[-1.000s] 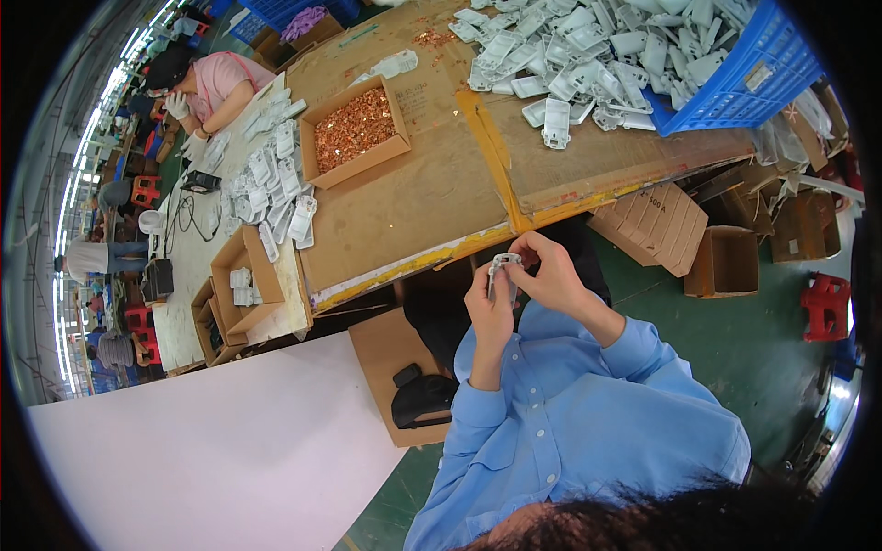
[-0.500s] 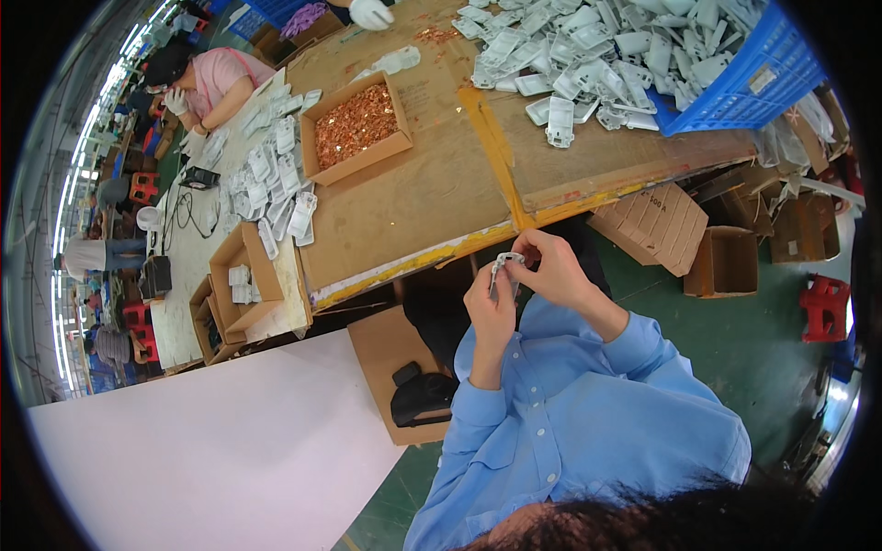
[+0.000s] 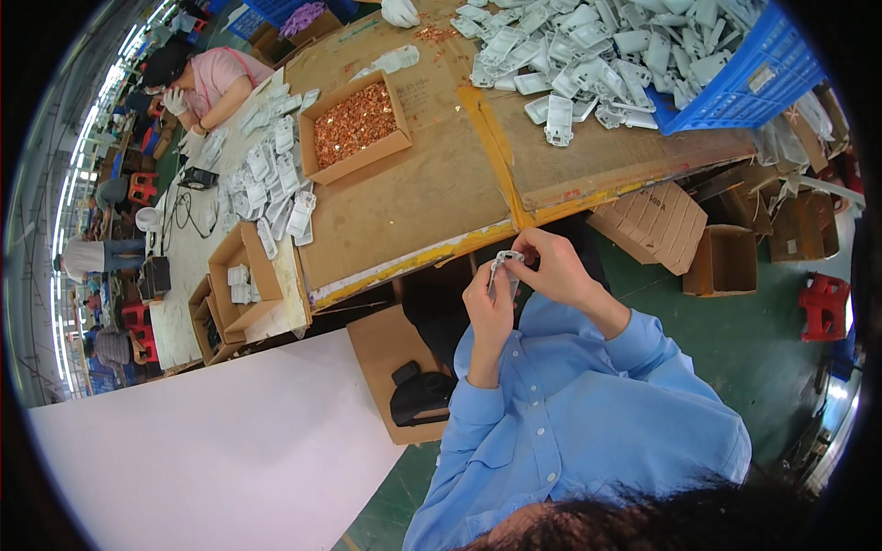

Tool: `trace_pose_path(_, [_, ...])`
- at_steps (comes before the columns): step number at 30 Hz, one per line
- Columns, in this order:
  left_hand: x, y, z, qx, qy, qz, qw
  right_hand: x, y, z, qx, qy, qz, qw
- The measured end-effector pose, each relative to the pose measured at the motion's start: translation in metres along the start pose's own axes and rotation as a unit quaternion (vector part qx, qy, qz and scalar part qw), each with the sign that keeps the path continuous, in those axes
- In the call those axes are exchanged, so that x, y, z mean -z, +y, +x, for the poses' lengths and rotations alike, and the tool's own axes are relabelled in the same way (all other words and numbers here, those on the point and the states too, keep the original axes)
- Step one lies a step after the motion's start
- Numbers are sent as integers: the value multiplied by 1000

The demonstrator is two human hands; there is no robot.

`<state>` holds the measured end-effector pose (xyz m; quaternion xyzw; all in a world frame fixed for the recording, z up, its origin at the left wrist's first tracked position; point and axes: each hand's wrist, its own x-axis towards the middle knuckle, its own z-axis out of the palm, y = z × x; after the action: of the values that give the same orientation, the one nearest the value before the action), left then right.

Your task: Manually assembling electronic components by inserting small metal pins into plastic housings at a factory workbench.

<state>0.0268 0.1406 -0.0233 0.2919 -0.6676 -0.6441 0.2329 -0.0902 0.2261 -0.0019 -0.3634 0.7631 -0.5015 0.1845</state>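
Close in front of my chest, just off the table's near edge, I hold a pale grey-white plastic housing (image 3: 506, 260). My left hand (image 3: 488, 303) is closed round its lower left side. With thumb and forefinger, my right hand (image 3: 554, 268) pinches at its upper right end; whether a small part sits under those fingertips is hidden. A heap of similar plastic housings (image 3: 588, 60) covers the far right of the table. Left of the middle stands an open cardboard box (image 3: 366, 165) full of small copper-coloured metal pieces (image 3: 355, 127).
A blue plastic crate (image 3: 749, 78) lies tipped at the table's right end. More housings (image 3: 266, 179) and small cardboard boxes (image 3: 241, 275) occupy the left bench. A co-worker in pink (image 3: 216, 83) sits there; another person's gloved hand (image 3: 400, 12) rests at the far edge. Cartons (image 3: 721, 262) stand on the floor at right.
My hands and the housing stay almost in place. The co-worker's gloved hand at the far edge has shifted slightly to the right.
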Motion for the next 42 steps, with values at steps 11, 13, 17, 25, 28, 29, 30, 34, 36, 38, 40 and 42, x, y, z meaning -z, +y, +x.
trace_pose_path(11, [-1, -2, 0, 12, -6, 19, 1000, 1, 2, -1, -17, -6, -24, 1000])
trace_pose_path(13, [-1, -7, 0, 7, -9, 11, 1000, 1, 3, -2, -24, -7, -11, 1000])
trace_pose_path(17, [0, -12, -1, 28, -14, 1, 1000, 2, 4, -3, -29, -22, 38, 999])
trace_pose_path(25, [-4, -4, 0, 41, -19, -24, 999, 10, 3, -1, -18, -44, 31, 998])
trace_pose_path(28, [-3, -9, 1, 31, -16, -21, 999, 9, 6, -1, -12, -42, 34, 998])
trace_pose_path(29, [-1, -11, 0, 30, -33, -14, 999, 11, 4, -1, -13, -48, 32, 998])
trace_pose_path(30, [0, -13, 0, 29, -49, -6, 998, 11, 3, -1, -14, -53, 30, 998])
trace_pose_path(34, [0, -10, -2, 53, -49, -1, 997, 12, 9, -1, -13, -63, 28, 998])
trace_pose_path(36, [2, -12, -2, 45, -58, -2, 997, 13, 8, -1, -16, -72, 37, 997])
trace_pose_path(38, [1, -12, -1, 49, -56, 3, 997, 13, 8, -1, -10, -72, 25, 997])
trace_pose_path(40, [2, -12, -1, 54, -54, 9, 997, 13, 8, 0, -5, -72, 14, 997])
trace_pose_path(42, [5, -13, -1, 44, -67, 18, 997, 12, 7, 0, -20, -81, 19, 996])
